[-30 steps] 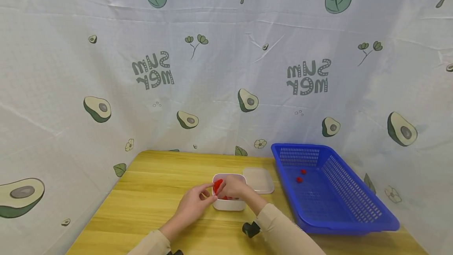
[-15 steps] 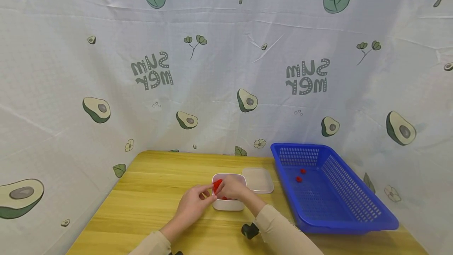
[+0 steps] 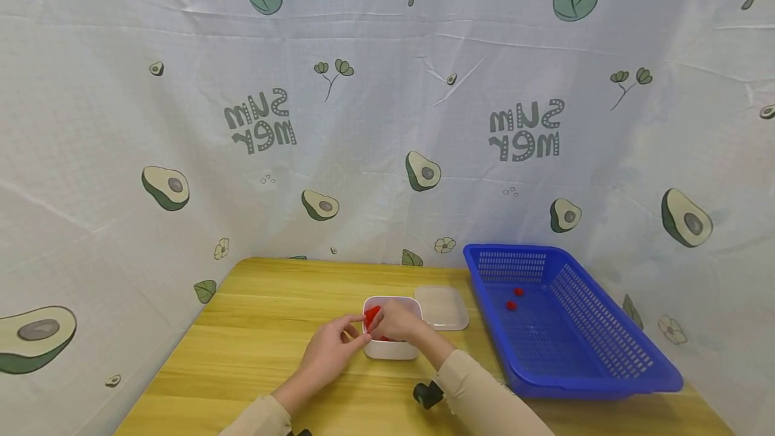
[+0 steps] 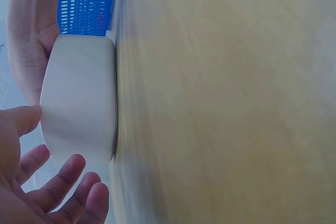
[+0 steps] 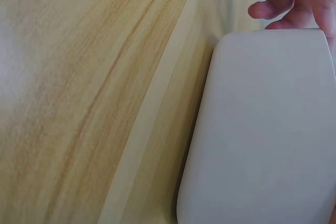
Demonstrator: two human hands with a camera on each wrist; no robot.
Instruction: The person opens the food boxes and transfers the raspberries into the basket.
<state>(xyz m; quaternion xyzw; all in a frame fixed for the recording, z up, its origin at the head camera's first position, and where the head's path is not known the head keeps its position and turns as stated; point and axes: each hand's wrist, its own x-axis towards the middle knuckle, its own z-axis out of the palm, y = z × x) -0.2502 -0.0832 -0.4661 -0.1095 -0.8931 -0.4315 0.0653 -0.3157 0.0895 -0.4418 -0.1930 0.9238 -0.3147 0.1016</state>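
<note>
A small white open container [image 3: 391, 350] stands on the wooden table in the head view, with red pieces in it. My left hand [image 3: 331, 347] is at its left side, thumb and index fingertip right at the rim. In the left wrist view this hand's other fingers [image 4: 73, 174] are loosely bent and apart. My right hand [image 3: 396, 320] reaches into the container from the right, its fingers curled in a pinch at a red piece [image 3: 371, 317] by the left wall. The right fingertips are partly hidden. In the right wrist view the container's pale outer wall [image 5: 268, 124] fills the lower right.
A translucent flat lid [image 3: 443, 308] lies behind the container to the right. Further right stands a blue slotted basket [image 3: 557, 348] with two small red pieces [image 3: 511, 305] inside. A printed curtain [image 3: 375, 120] hangs behind the table [image 3: 272, 315]. A black device [image 3: 428, 394] sits at my right wrist.
Over the past second the right hand shifts very slightly left inside the container. The container's right edge also shifts slightly left. The left hand stays at the rim.
</note>
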